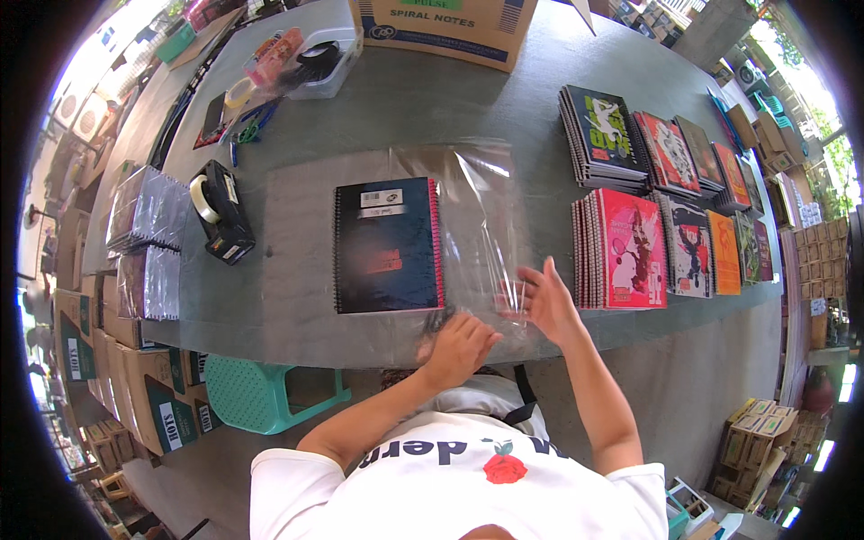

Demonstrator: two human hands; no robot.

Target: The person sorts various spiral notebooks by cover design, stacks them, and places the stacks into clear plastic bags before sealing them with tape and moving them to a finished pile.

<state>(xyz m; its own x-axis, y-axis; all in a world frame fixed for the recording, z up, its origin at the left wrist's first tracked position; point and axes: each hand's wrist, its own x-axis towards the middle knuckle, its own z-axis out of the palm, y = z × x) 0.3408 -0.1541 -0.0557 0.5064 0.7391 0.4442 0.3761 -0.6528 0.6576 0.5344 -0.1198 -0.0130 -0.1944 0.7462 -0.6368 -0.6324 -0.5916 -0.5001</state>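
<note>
A dark navy spiral notebook point(382, 225) with a pinkish-red right edge lies on clear plastic film point(481, 225) spread over the table in front of me. My left hand point(457, 349) is at the near edge of the film, just below the notebook's lower right corner. Its fingers are curled together, and whatever they may hold is hidden. By the film's right side is my right hand point(545, 301), fingers apart, its fingertips at the shiny, creased plastic. I cannot tell whether they press on it.
Several notebook stacks point(621, 247) stand at the right. A black tape dispenser point(220, 211) and plastic-wrapped notebooks point(144, 207) are at the left. Farther back are scissors point(247, 132), a clear plastic tub point(328, 76) and a cardboard box point(441, 36). A green stool point(256, 391) stands below the near edge.
</note>
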